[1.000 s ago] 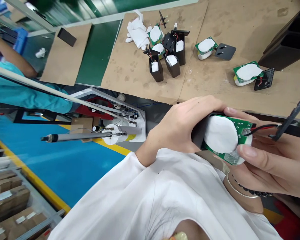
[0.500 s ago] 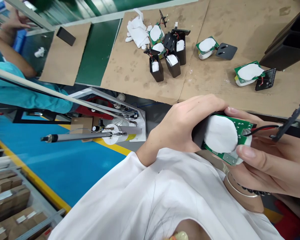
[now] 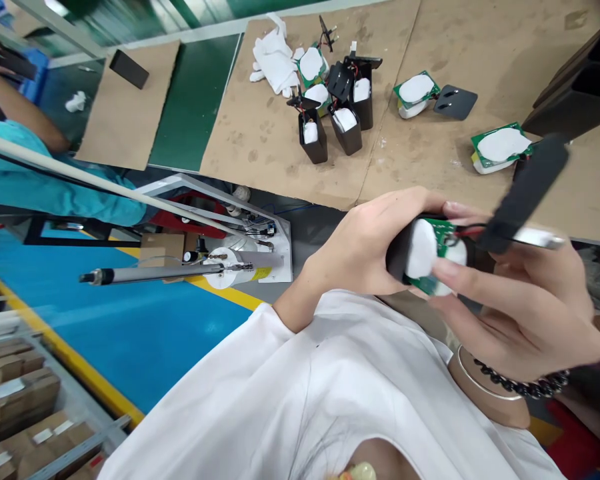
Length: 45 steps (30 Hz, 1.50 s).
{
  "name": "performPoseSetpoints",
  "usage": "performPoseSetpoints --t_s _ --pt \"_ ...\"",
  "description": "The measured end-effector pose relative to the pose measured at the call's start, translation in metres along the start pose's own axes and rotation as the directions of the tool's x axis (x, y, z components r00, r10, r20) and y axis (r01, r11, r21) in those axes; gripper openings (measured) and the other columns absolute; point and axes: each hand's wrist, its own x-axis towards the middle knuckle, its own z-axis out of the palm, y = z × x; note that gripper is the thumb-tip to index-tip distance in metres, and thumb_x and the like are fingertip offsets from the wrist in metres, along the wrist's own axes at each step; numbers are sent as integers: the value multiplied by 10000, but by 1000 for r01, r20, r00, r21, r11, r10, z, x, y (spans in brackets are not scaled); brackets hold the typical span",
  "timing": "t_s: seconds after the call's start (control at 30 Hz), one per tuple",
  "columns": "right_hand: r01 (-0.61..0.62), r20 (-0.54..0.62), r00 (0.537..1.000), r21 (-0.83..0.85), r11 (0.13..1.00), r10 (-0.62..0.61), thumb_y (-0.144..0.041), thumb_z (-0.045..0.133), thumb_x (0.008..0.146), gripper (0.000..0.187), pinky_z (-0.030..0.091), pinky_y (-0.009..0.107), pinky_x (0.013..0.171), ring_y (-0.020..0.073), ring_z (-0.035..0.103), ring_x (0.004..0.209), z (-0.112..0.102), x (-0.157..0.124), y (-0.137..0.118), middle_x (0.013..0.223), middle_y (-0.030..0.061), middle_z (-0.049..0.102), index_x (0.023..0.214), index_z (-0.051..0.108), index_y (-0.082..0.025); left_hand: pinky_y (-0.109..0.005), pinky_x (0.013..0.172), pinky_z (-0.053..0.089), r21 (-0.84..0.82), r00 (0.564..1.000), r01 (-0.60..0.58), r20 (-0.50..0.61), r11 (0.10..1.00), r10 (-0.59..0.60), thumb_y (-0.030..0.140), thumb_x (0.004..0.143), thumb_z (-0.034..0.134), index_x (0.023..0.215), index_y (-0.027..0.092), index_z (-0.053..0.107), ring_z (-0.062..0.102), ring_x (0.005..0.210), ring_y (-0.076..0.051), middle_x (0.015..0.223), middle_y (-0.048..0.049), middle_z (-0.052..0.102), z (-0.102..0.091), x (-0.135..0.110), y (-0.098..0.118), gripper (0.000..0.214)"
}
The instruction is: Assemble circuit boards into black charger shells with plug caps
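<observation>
My left hand is wrapped around a black rectangular case, its mouth facing right. Partly inside that case sits a green circuit board with a white pad on it. The fingers of my right hand grip the board's outer end, a thumb or finger pressing near the pad. A black end cap, blurred, sticks up above my right hand, with red and black wires running from the board toward it.
Partly filled cases, loose board assemblies and white gloves lie on the cardboard-covered bench. Tall black cases stand at the right. A co-worker's turquoise sleeve and a pneumatic cylinder are at left.
The board has slid further left into the case, so less of the pad shows. My right hand has moved left with it, and the end cap has swung upright. The co-worker's hand now holds a dark object.
</observation>
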Motion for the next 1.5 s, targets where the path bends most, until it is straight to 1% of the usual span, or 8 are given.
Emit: performPoseSetpoints --t_s 0.13,0.27,0.4,0.53,0.67,0.87,1.03,1.5 --pt "3 177 984 -9 1000 -2 -623 706 845 693 468 540 1204 376 469 1448 8 8 18 1569 104 390 1453 575 -319 -392 923 607 47 990 64 -128 997 -58 457 844 693 1205 268 474 704 1075 -232 1147 -35 680 23 5 -38 463" --pt "-130 -68 990 -167 977 121 -418 671 943 492 534 478 1132 302 605 1339 31 10 39 1439 105 605 1415 601 -297 -444 947 603 -18 928 192 -322 981 -187 507 863 700 1304 293 386 694 1125 -253 1222 -53 661 61 25 -73 582" --pt "-205 -259 954 -204 957 149 -331 570 998 330 572 439 1061 258 681 1225 54 19 66 1258 86 737 1304 669 -258 -514 1165 487 135 897 363 -320 922 -306 419 961 567 1334 282 368 635 1281 -271 1348 -94 619 76 44 -89 444" --pt "-246 -223 956 -263 933 189 -352 572 994 298 585 409 1011 254 711 1156 67 26 83 1210 100 753 1239 700 -241 -581 1314 241 298 913 395 -232 869 -336 341 946 563 1337 149 401 528 1414 -334 1358 -188 604 56 42 -92 464" --pt "-204 -172 975 -442 873 141 -391 608 973 321 606 410 927 300 719 1142 71 31 89 1234 136 742 1235 699 -231 -514 1224 406 385 941 338 -166 859 -296 244 903 612 1375 167 438 524 1401 -305 1411 -174 576 21 15 -80 510" --pt "-111 -170 985 -439 892 39 -307 614 971 278 605 342 897 255 743 1072 57 42 87 1205 76 760 1231 709 -292 -413 1083 492 452 917 355 -337 818 -213 295 966 552 1211 198 583 647 1169 -234 1189 -101 701 -14 -28 -87 265" --pt "-108 -142 989 -492 864 42 -339 636 952 191 624 328 744 231 762 864 53 45 86 1006 64 789 1072 767 -270 -375 966 495 471 856 440 -479 765 -197 290 923 575 1127 201 627 668 1029 -230 1018 -68 722 -11 -29 -111 229" --pt "-84 -224 973 -535 841 -46 -259 721 895 211 650 364 813 260 772 946 54 46 86 1060 77 790 1103 748 -278 -414 983 428 612 873 461 -444 643 -203 362 938 514 1169 236 679 626 1087 -282 1111 -103 702 -2 -25 -120 311"
